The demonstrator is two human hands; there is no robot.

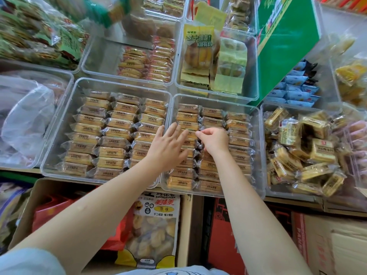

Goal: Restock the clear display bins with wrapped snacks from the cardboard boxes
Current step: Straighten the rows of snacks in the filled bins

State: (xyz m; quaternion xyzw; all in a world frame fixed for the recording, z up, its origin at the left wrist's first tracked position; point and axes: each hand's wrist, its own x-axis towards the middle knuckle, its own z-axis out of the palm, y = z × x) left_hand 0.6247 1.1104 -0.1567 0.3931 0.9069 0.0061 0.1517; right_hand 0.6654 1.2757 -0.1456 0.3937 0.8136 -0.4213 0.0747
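Snacks (188,135) fill the bin (258,151) edge to edge under both hands. Left hand (168,145) lies flat, fingers spread; right hand (215,140) pinches a wrapper just beside it.

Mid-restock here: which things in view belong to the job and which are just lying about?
In the job:
left hand, flat on the packs
right hand, pinching a wrapper
centre bin
wrapped snacks
cardboard box

Lying about:
green box
blue packets
plastic bag

Two snack-filled bins (170,108) side by side, cardboard box (25,211) below
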